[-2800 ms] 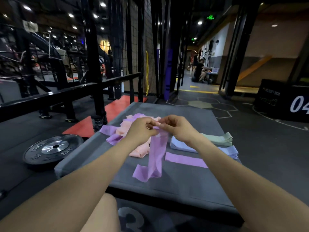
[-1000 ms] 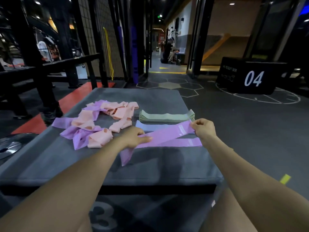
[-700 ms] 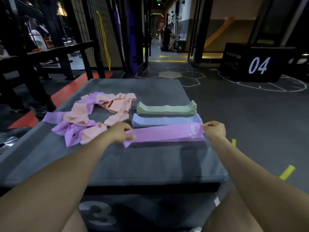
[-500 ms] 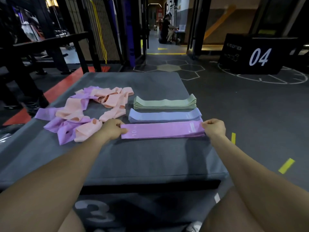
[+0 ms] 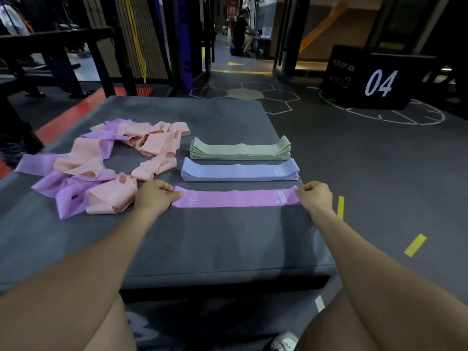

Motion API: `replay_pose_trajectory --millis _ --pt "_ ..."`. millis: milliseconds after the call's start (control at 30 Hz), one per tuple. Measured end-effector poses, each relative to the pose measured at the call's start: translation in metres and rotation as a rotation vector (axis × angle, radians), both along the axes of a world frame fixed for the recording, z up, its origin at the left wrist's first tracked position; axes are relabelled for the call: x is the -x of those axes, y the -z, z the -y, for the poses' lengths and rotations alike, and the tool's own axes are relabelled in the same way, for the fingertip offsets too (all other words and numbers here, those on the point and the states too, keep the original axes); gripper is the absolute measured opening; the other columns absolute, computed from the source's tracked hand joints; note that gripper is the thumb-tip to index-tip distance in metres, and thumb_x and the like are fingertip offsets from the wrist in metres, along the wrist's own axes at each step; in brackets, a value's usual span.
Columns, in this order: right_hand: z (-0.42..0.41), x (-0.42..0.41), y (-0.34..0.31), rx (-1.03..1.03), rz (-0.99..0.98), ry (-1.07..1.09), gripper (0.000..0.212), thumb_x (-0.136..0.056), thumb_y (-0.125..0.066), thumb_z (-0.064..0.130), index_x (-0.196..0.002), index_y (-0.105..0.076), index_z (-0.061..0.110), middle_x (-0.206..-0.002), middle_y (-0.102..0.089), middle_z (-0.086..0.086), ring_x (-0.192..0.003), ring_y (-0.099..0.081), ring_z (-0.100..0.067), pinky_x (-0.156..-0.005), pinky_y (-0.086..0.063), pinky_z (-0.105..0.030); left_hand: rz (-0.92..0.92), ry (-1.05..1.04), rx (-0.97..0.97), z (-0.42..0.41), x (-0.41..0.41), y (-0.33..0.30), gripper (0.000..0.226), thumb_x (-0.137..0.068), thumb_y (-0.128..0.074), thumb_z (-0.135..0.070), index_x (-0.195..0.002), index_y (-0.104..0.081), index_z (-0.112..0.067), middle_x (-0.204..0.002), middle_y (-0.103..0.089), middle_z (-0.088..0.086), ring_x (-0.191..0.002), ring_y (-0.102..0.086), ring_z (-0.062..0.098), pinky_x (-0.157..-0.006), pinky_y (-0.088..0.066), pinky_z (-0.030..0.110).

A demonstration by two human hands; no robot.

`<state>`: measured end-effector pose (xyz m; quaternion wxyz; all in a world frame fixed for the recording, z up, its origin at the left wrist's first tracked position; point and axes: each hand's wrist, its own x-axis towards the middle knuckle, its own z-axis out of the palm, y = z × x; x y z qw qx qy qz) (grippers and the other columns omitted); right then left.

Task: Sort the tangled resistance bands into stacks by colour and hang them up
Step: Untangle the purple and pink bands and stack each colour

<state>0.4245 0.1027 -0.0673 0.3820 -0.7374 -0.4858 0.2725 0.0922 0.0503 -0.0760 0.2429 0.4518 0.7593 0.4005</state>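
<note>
A purple band [image 5: 235,198] lies flat and straight on the grey padded box [image 5: 202,239], in front of a blue stack [image 5: 240,171] and a green stack [image 5: 240,149]. My left hand [image 5: 154,196] pinches its left end and my right hand [image 5: 315,196] pinches its right end. To the left sits a tangle of peach and purple bands [image 5: 96,165], touching my left hand's knuckles.
A black plyo box marked 04 [image 5: 372,79] stands on the floor at the back right. Black rack frames [image 5: 76,54] and a yellow hanging band [image 5: 136,39] are at the back left. A person sits far down the corridor [image 5: 241,31].
I pulled the purple band out of the tangle, carried it right, stretched it between both hands and laid it flat in front of the blue stack.
</note>
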Motion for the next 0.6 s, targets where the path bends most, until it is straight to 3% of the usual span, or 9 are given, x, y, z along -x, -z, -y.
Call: replay_pose_trajectory --millis 200,400,600 --pt "0.0004 -0.0007 -0.0017 0.001 0.028 -0.02 0.006 -0.084 -0.057 0.007 -0.082 -0.063 0.008 -0.083 -0.06 -0.009 -0.077 -0.052 -0.023 -0.068 -0.038 -0.026 -0.022 -0.022 -0.045 0.0023 -0.0032 0.0059 0.018 -0.08 -0.072 -0.026 -0.084 -0.066 -0.009 -0.08 -0.065 0.005 -0.076 -0.057 0.021 -0.072 -0.042 0.027" --pt "0.0021 0.0004 -0.0015 -0.006 0.095 -0.038 0.006 -0.086 -0.055 0.006 -0.083 -0.06 0.006 -0.084 -0.058 -0.009 -0.077 -0.051 -0.024 -0.067 -0.036 -0.025 -0.116 -0.03 -0.052 0.0046 -0.0052 0.0048 0.011 -0.08 -0.072 -0.018 -0.084 -0.063 -0.012 -0.074 -0.06 0.001 -0.074 -0.054 0.02 -0.069 -0.038 0.025" --pt "0.0019 0.0032 0.001 -0.047 0.178 -0.041 0.014 -0.086 -0.055 0.006 -0.097 -0.061 0.0 -0.105 -0.061 -0.018 -0.092 -0.057 -0.032 -0.071 -0.04 -0.027 -0.179 -0.01 -0.035 0.0036 -0.0067 0.0027 0.012 -0.079 -0.07 -0.013 -0.084 -0.06 -0.015 -0.076 -0.059 0.0 -0.077 -0.055 0.021 -0.069 -0.037 0.025"
